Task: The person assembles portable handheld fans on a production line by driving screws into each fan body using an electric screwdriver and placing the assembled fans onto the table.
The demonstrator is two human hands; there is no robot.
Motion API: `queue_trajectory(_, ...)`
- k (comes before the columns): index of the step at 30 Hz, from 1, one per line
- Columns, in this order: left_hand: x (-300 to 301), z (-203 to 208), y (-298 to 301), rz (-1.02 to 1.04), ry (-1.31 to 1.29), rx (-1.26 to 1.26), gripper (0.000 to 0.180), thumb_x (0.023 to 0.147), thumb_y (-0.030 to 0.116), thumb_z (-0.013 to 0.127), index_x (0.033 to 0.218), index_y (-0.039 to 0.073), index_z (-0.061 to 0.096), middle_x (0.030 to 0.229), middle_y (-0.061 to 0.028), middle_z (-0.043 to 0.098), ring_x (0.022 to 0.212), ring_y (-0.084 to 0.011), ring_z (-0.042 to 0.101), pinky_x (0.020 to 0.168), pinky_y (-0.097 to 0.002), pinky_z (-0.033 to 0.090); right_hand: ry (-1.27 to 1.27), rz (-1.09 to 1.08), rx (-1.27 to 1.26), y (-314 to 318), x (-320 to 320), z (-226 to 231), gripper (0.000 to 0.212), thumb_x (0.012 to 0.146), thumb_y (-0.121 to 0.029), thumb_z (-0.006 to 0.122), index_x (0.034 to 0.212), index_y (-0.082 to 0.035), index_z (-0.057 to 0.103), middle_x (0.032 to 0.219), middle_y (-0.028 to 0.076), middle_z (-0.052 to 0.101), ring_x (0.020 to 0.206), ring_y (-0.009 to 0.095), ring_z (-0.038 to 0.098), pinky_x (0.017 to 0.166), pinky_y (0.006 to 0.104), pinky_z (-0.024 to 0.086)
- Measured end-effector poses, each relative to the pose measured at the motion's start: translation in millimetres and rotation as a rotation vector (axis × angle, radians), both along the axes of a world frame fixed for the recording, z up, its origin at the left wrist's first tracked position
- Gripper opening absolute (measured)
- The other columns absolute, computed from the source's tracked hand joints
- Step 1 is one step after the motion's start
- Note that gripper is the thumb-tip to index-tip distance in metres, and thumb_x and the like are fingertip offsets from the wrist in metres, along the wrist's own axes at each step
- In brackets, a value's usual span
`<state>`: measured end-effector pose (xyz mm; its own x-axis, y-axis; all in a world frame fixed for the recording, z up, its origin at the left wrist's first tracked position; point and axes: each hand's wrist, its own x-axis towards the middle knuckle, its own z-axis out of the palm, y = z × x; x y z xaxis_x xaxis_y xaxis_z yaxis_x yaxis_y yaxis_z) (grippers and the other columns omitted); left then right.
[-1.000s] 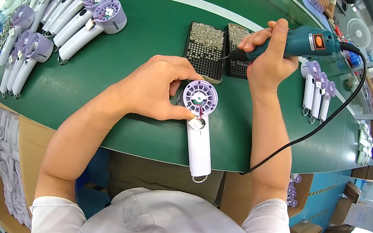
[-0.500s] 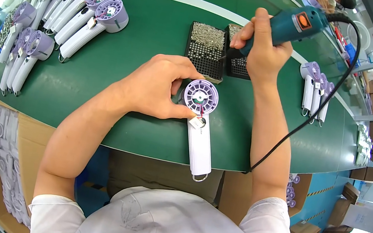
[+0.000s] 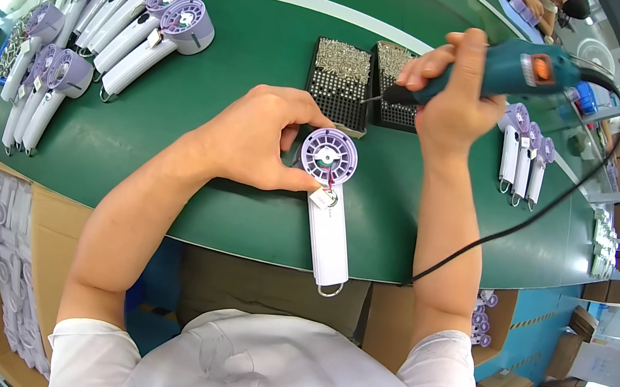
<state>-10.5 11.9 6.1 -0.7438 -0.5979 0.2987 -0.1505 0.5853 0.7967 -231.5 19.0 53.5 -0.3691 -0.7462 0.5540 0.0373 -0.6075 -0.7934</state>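
My left hand [image 3: 265,140] grips a handheld fan [image 3: 329,234] by its round purple head, thumb and fingers on either side. The fan's white handle points toward me, with a metal ring at its end. Red wires and a small white tag show where head and handle meet. In my right hand [image 3: 458,104] is a teal electric screwdriver [image 3: 527,70], tilted so its thin bit points left and down. The bit tip is over the right edge of a black screw tray [image 3: 334,111] filled with small screws. A second screw tray [image 3: 397,116] is partly behind the screwdriver.
Several purple-and-white fans [image 3: 135,55] lie at the left of the green table [image 3: 270,45]; further fans [image 3: 525,149] lie at the right. A black cord [image 3: 519,228] loops past my right forearm. A cardboard box [image 3: 54,231] of white parts stands below left. Another person works at the far right.
My right hand has moved right and slightly down, and the screwdriver has tilted flatter. My left hand and the fan have shifted slightly to the left.
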Motion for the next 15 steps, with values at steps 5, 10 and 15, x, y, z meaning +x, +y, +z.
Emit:
queue_trajectory(5,-1.2,0.1,-0.4,-0.002,-0.006,0.011,0.05,0.06,0.018,0.089,0.104,0.001,0.073,0.082,-0.0047,0.064,0.061,-0.0124,0.05,0.056,-0.0258,0.043,-0.046,0.093,-0.003,29.6,-3.0,28.7,0.035,0.105,-0.035,0.051,0.101,-0.004,0.065,0.06,0.004,0.049,0.043,0.016,0.045,0.044,0.0346,0.043)
queue_trajectory(10,-0.5,0.3,-0.1,-0.001,0.003,0.015,0.05,0.059,0.017,0.089,0.104,0.002,0.073,0.083,-0.0042,0.064,0.062,-0.0122,0.051,0.056,-0.0257,0.043,-0.025,0.297,0.02,46.5,-1.3,36.5,0.04,0.107,-0.038,0.046,0.104,-0.004,0.066,0.06,0.003,0.05,0.041,0.014,0.044,0.04,0.0327,0.042)
queue_trajectory(15,-1.6,-0.6,-1.3,0.0,-0.001,0.018,0.05,0.059,0.017,0.089,0.104,0.002,0.073,0.085,-0.0042,0.064,0.062,-0.0122,0.051,0.056,-0.0258,0.043,-0.089,0.397,0.003,49.7,9.1,37.7,0.03,0.102,-0.024,0.061,0.095,0.005,0.064,0.057,0.008,0.057,0.039,0.017,0.052,0.038,0.0355,0.047)
